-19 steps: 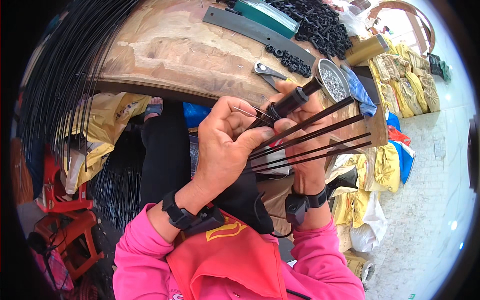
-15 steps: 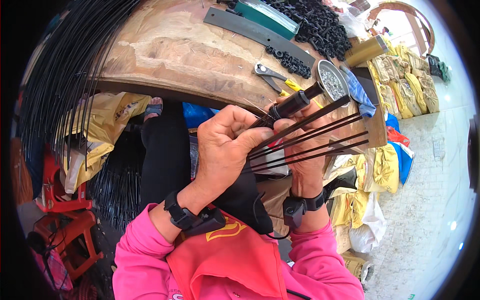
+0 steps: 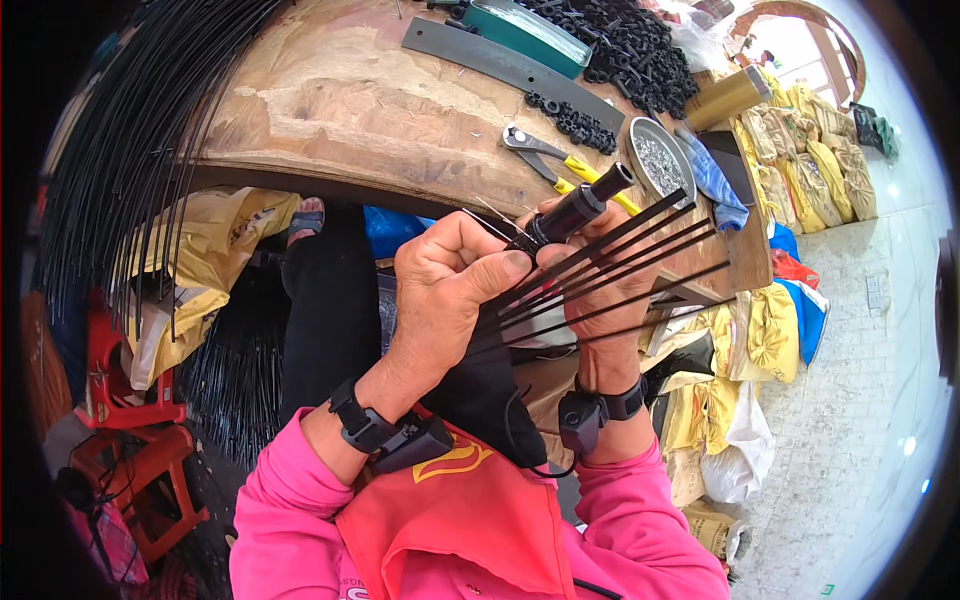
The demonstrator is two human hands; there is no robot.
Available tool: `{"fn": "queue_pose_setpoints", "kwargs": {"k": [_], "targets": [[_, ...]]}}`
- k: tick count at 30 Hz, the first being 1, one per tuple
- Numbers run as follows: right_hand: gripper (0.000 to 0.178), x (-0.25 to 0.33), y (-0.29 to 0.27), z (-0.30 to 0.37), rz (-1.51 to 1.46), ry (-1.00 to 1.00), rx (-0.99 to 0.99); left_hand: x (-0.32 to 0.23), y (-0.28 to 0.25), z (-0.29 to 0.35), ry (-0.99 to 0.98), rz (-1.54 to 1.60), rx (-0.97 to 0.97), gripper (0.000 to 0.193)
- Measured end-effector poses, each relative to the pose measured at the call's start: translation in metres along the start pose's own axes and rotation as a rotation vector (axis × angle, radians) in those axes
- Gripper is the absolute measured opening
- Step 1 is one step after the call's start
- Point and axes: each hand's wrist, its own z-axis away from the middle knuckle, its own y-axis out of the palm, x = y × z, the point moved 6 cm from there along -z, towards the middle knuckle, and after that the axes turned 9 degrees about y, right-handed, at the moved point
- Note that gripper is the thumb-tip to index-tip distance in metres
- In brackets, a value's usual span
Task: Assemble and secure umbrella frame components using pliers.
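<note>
Above my lap, my left hand [image 3: 435, 290] pinches the near end of a black plastic tube and thin rods joined around it, thumb and forefinger close together. The tube [image 3: 590, 202] is stepped and ribbed, pointing up and to the right. My right hand [image 3: 612, 300] is behind the rods with its fingers around the tube's collar; the rods partly hide it. Several thin black rods [image 3: 650, 258] fan out to the right across that hand. A fine bare wire [image 3: 490, 207] sticks out by my left fingertips. How it joins the tube is hidden.
On the wooden table [image 3: 330, 110] lie yellow-handled nippers [image 3: 545, 160], a round metal dish [image 3: 658, 160] of small bits, a blue cloth [image 3: 715, 175], a steel strip [image 3: 500, 70] and piled black plastic parts [image 3: 635, 55]. Long black rods [image 3: 130, 140] overhang the left. Red stools [image 3: 150, 480] stand below.
The tube has shifted slightly down and left. The rods have spread wider apart and more of them show. My left thumb has moved a little left; both hands keep their hold.
</note>
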Motion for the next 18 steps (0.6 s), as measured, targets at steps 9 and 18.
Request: {"fn": "queue_pose_setpoints", "kwargs": {"k": [9,18], "targets": [[0.025,0.016,0.018,-0.004,-0.220,-0.070,0.219,-0.007,0.002,-0.006,-0.180,0.079,0.069,0.018],[0.035,0.003,0.019,0.012,-0.329,-0.006,0.013,-0.007,0.008,0.004,0.133,-0.140,-0.030,0.029]]}}
